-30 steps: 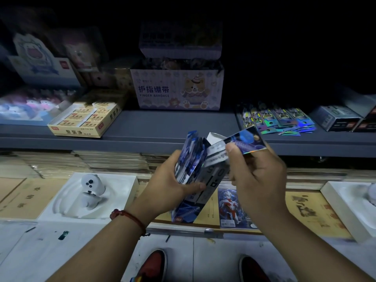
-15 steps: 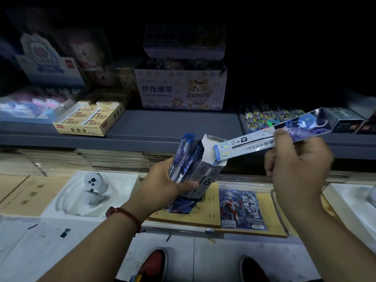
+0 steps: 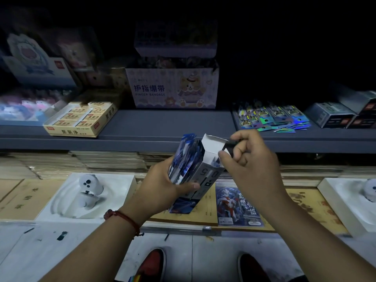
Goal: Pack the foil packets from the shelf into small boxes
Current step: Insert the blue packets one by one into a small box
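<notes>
Landmark: carton [image 3: 173,88] printed "护指绷带 / FINGER BANDAGE", one, with a bear cartoon, standing on the grey shelf [image 3: 162,127]. Below and in front of the carton, the left hand [image 3: 162,188] grips one small box [image 3: 205,171] printed "0.5", with a bundle of foil packets [image 3: 185,157] squeezed against the box's left face; packet count in the bundle is unreadable. The box's long axis is near upright, its top leaning right, open mouth pointing up toward the carton, white flap raised. The bundle runs parallel to it. The right hand [image 3: 250,163] is at the box mouth with fingers curled and the thumb tip touching the rim; can't tell if it pinches the flap. The hands are close together, both on the box. Right of the carton: loose packets [image 3: 270,119] fanned flat on the shelf, at least five, long axes pointing toward the back. Further right: three grey boxes [image 3: 329,117]. Left of the carton: one yellow eraser tray [image 3: 81,123], its text too blurred to read. Red bracelet [image 3: 122,216] on the left wrist.
</notes>
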`<state>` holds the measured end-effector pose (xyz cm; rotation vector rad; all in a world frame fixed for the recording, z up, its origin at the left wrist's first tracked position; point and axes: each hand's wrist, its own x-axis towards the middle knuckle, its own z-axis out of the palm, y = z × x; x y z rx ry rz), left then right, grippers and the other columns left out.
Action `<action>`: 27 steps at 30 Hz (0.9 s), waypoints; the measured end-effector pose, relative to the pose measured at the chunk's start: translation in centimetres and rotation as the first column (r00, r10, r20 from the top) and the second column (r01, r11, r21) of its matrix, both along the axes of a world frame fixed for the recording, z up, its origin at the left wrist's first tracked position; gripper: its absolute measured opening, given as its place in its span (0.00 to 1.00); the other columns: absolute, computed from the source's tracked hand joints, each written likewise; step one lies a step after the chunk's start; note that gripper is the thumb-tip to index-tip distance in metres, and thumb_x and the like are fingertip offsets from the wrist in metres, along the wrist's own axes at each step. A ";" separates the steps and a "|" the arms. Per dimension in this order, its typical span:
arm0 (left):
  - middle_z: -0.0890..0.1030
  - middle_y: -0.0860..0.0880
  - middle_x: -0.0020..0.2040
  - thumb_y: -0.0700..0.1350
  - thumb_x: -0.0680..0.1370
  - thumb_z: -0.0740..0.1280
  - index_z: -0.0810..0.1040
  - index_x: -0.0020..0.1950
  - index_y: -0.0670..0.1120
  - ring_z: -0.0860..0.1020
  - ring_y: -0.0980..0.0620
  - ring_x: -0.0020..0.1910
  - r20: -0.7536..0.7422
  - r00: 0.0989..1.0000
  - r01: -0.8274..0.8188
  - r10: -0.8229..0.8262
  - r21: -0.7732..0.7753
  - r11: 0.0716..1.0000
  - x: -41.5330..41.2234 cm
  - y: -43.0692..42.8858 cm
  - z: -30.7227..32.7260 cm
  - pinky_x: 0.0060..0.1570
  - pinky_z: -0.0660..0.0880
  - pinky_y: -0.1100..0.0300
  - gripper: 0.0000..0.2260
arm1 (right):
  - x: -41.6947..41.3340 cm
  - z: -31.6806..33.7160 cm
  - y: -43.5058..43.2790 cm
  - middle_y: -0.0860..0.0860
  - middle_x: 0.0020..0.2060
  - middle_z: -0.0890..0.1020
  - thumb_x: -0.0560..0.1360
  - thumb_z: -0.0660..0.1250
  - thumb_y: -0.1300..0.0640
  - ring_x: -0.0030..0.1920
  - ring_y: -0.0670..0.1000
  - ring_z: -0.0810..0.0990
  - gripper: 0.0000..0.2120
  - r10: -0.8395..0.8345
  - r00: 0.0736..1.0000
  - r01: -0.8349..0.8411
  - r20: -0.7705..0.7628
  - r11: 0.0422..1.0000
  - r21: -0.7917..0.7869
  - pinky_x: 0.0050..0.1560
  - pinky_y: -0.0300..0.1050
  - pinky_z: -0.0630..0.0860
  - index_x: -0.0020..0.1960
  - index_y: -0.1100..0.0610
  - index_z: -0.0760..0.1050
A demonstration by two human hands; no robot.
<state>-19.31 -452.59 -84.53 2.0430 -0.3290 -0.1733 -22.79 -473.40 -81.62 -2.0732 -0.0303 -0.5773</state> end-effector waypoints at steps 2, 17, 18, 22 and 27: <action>0.85 0.61 0.45 0.49 0.70 0.81 0.78 0.52 0.56 0.82 0.65 0.46 0.001 1.000 0.005 -0.005 -0.005 1.000 0.0 0.0 0.1 0.37 0.77 0.72 0.16 | -0.3 0.2 0.4 0.48 0.33 0.73 0.77 0.73 0.56 0.30 0.47 0.72 0.08 0.047 0.998 -0.047 0.035 0.999 0.000 0.34 0.38 0.68 0.52 0.51 0.74; 0.84 0.58 0.46 0.48 0.70 0.81 0.77 0.59 0.55 0.82 0.63 0.44 0.096 0.995 0.008 -0.011 0.035 0.999 0.0 -0.2 -0.3 0.38 0.77 0.70 0.21 | -1.1 -0.3 2.6 0.47 0.27 0.72 0.78 0.69 0.46 0.29 0.47 0.71 0.08 0.161 0.980 -0.180 -0.116 0.968 -0.176 0.34 0.45 0.71 0.45 0.48 0.83; 0.84 0.58 0.46 0.48 0.70 0.80 0.77 0.59 0.55 0.82 0.62 0.44 0.105 0.994 0.011 -0.014 0.033 0.999 -0.1 -0.3 -0.3 0.39 0.77 0.69 0.22 | -1.1 -0.4 2.8 0.49 0.25 0.72 0.78 0.69 0.47 0.28 0.47 0.70 0.08 0.170 0.973 -0.197 -0.155 0.963 -0.186 0.33 0.47 0.72 0.43 0.49 0.81; 0.83 0.58 0.45 0.46 0.70 0.79 0.75 0.59 0.55 0.82 0.63 0.43 0.120 0.993 0.011 -0.017 0.051 0.999 -0.1 -0.4 -0.6 0.38 0.76 0.71 0.22 | -1.3 -0.1 3.3 0.50 0.23 0.77 0.80 0.68 0.54 0.23 0.44 0.71 0.06 0.312 0.897 -0.312 -0.314 0.949 0.050 0.30 0.43 0.73 0.51 0.54 0.83; 0.82 0.62 0.38 0.38 0.71 0.76 0.74 0.50 0.54 0.81 0.65 0.38 0.107 0.994 -0.013 0.011 0.015 1.000 -0.1 -0.5 -0.4 0.36 0.74 0.72 0.16 | -1.8 0.7 3.5 0.54 0.24 0.73 0.81 0.68 0.61 0.20 0.47 0.63 0.09 0.499 0.814 -0.318 -0.297 0.811 0.491 0.24 0.39 0.62 0.58 0.51 0.83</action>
